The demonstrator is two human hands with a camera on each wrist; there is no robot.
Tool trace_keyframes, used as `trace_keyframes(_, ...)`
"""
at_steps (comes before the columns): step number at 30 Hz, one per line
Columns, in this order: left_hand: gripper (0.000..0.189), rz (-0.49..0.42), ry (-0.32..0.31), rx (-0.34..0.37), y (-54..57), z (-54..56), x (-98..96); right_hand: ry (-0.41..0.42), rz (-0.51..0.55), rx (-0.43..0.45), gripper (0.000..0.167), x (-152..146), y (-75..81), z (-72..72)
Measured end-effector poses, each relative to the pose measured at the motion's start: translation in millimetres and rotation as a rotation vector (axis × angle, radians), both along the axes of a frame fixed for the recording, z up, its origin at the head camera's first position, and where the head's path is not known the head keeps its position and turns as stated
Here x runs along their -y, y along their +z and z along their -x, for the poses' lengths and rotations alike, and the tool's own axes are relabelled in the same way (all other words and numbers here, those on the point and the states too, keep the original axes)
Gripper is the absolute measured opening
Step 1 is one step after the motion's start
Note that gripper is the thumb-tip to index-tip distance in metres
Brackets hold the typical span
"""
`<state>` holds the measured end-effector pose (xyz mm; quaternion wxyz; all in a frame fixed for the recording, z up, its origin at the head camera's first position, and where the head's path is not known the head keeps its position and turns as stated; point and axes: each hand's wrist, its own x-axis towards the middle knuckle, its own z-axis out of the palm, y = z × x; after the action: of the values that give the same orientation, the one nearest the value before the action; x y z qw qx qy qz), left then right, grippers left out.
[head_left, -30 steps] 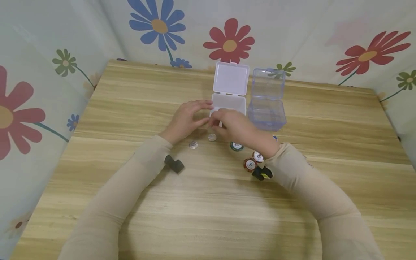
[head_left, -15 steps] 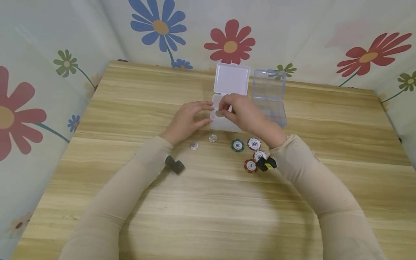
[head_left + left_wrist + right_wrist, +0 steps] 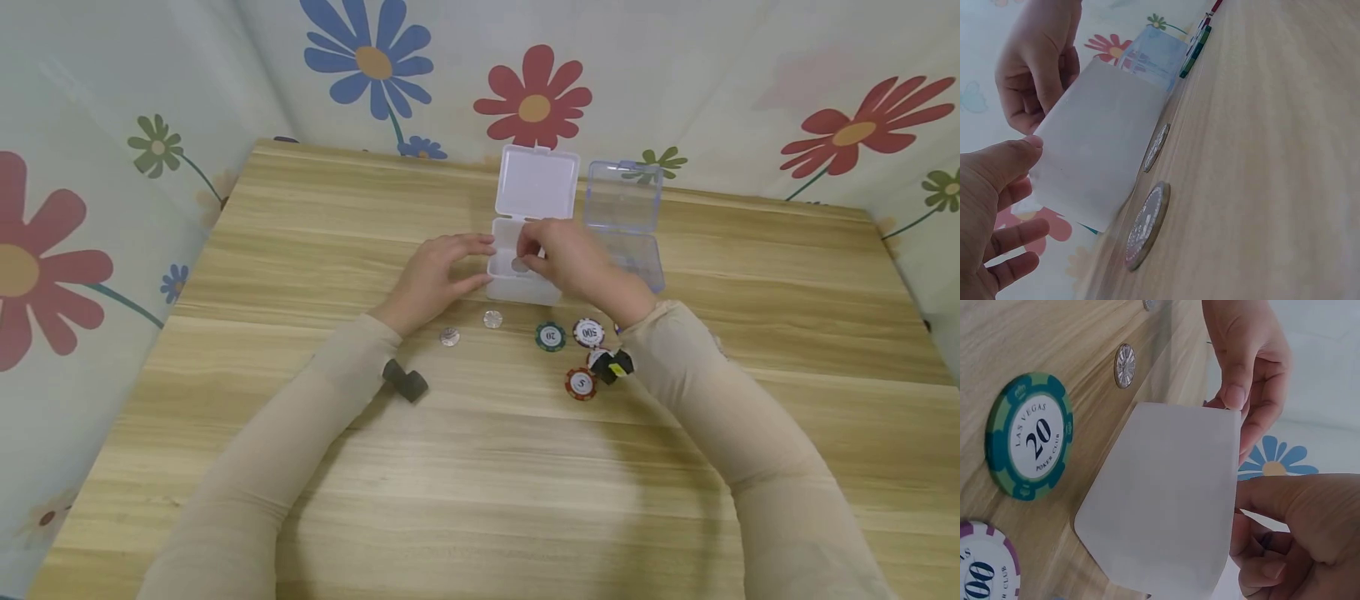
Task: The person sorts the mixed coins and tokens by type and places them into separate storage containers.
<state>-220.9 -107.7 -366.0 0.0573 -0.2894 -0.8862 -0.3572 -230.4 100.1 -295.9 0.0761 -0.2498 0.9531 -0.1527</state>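
Note:
In the head view a lidded white plastic box stands open, its lid tipped back. My left hand is at the box's left end, thumb tip at the front corner and fingers behind, loosely extended in the left wrist view. My right hand reaches over the box and pinches a silver coin low between thumb and fingertips. From both wrist views the box's front wall hides the coin. Two more silver coins lie in front of the box, one nearer and one farther in the left wrist view.
A clear bluish box with raised lid stands right of the white one. Several poker chips lie in front: a green 20 chip, a 500 chip, a red 5 chip. A flowered curtain backs the wooden table.
My right hand has moved from the box's front left corner up and over its inside, then slightly right, carrying the coin. My left hand has stayed at the box's left end.

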Motion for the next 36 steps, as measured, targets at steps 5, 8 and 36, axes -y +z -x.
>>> trace_keyframes(5,0.039,0.006,-0.002,0.010,1.8,-1.1,-0.4,0.023,-0.114,0.023,0.008,1,-3.5,4.4)
trace_keyframes(8,0.039,0.002,-0.004,0.005,1.9,-1.0,-0.1,0.032,-0.157,0.049,0.010,2,-4.7,6.0)
trace_keyframes(36,0.040,-0.008,-0.013,0.001,-0.3,0.7,0.2,0.067,-0.345,0.081,0.007,10,-11.5,19.5)
